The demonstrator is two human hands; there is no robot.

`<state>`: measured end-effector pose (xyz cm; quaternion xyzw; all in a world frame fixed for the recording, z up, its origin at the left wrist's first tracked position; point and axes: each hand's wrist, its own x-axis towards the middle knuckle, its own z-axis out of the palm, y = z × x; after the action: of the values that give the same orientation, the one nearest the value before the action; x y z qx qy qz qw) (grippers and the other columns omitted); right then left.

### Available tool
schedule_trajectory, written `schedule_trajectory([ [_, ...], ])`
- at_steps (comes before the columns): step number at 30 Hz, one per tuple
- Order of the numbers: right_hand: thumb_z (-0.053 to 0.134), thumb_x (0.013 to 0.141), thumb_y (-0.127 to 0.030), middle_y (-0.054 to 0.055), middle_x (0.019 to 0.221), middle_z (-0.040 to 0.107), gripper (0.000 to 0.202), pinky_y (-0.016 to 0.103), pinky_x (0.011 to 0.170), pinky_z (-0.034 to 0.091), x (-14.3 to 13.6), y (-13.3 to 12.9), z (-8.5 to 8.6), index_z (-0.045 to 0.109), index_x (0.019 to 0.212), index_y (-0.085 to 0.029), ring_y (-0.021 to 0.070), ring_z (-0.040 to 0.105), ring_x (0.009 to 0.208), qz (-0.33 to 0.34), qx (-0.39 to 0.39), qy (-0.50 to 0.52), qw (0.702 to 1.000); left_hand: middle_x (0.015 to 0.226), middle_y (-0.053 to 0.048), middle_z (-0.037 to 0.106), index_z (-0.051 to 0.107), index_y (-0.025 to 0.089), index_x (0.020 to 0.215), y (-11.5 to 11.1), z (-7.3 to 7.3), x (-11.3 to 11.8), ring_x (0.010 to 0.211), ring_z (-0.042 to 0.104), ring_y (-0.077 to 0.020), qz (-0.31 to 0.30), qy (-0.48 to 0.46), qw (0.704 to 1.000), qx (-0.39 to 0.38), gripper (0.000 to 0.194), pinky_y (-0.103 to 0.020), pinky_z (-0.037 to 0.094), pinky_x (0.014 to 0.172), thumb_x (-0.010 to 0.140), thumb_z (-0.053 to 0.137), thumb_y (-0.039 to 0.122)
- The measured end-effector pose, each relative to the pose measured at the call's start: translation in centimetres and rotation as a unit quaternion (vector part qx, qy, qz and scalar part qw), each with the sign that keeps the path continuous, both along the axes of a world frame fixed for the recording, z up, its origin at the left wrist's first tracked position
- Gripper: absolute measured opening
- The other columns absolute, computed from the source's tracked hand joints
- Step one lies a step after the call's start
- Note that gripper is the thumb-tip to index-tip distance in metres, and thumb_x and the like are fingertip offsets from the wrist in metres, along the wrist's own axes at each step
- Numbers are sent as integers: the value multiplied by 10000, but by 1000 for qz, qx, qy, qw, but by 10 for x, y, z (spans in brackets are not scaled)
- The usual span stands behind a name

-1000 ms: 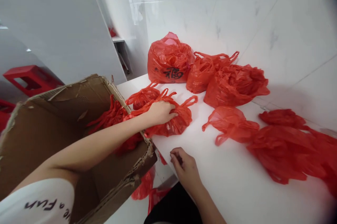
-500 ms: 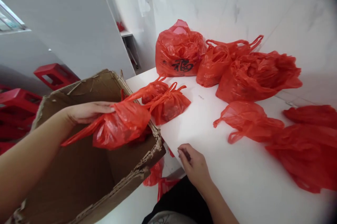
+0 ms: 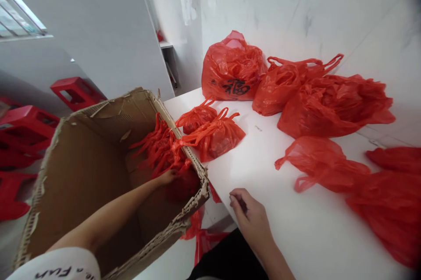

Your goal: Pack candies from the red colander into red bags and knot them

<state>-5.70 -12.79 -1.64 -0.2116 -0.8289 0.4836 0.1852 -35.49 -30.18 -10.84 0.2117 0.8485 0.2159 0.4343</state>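
Observation:
My left hand (image 3: pixel 169 176) reaches down inside the cardboard box (image 3: pixel 88 161), its fingers closed on a tied red plastic bag (image 3: pixel 184 186) at the box's right end; the bag is dim and partly blurred. Several more knotted red bags (image 3: pixel 161 148) lie beside it along the same wall. My right hand (image 3: pixel 248 210) rests at the edge of the white table (image 3: pixel 256 161), fingers curled loosely, with nothing visible in them. Just past the box's rim, two small tied red bags (image 3: pixel 219 137) sit on the table corner.
Large red bags stand along the wall, one with a black character (image 3: pixel 235 69). Flatter red bags (image 3: pixel 322 161) lie on the table's right side. Red plastic stools (image 3: pixel 29 129) are left of the box. The box's cardboard rim is ragged.
My left hand has gone from above the box's rim down into the box with the red bag. More bags inside now show. My right hand has kept its pose; the view has shifted slightly.

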Motion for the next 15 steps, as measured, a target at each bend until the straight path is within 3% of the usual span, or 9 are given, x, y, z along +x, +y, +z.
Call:
schedule_trajectory([
  [4,447,956,-347,6,748,630,200,236,650,468,-1,0,1,595,946,-212,147,603,668,3,-9,-6,1000,1210,-100,591,563,157,1214,5,-13,-6,1019,612,-234,35,101,994,-35,354,-439,528,848,906,577,332],
  [8,449,956,-350,-7,744,622,195,230,637,455,0,1,-2,593,940,-218,136,597,661,3,-4,-12,1000,1177,-93,607,573,153,1196,0,-18,1,989,623,-225,18,158,986,-45,339,-423,536,829,907,578,331],
  [15,444,956,-332,-2,738,618,190,232,634,471,0,0,-5,589,924,-213,137,601,656,4,14,-1,1000,1316,-118,529,532,175,1266,-12,7,31,1127,561,-260,-89,279,956,3,388,-492,486,924,906,577,313],
])
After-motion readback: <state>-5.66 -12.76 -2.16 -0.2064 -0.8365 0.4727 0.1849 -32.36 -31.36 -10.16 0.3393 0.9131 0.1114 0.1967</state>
